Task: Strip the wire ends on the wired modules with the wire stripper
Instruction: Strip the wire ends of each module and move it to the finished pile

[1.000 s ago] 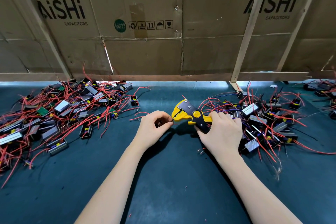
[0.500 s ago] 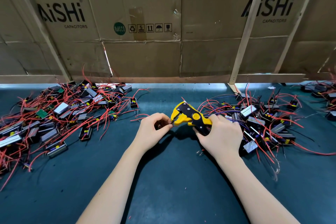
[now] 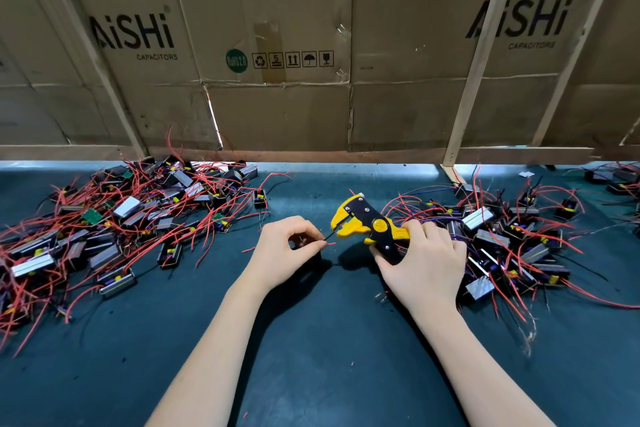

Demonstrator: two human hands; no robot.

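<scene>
Two bare forearms reach up from the near edge over the dark green table (image 3: 311, 357). A few tiny red scraps lie on the mat between the arms.

The left hand (image 3: 280, 253) rests on the table with its fingers curled, thumb and forefinger pinching a thin black wire (image 3: 329, 237). What the rest of that hand holds is hidden under the fingers; a dark shape shows beneath the palm, but I cannot tell if it is a module. The wire runs up and right from the fingertips into the nose of the stripper (image 3: 367, 222).

The right hand (image 3: 422, 260) grips the stripper by its handles, fingers wrapped round them. The tool is yellow and black with a round yellow knob at its middle, held just above the table, its jaws pointing left toward the left hand. A short red end shows just beside the left fingertips.

To the left lies a broad pile of modules (image 3: 114, 218), small black and grey blocks tangled in red wires. To the right, partly behind the right hand, lies a second pile (image 3: 512, 236), with red, black and some blue wires.

Beyond the table stands a wall of cardboard (image 3: 277, 107) printed "AiSHi CAPACITORS", braced by pale wooden slats (image 3: 474, 62).
</scene>
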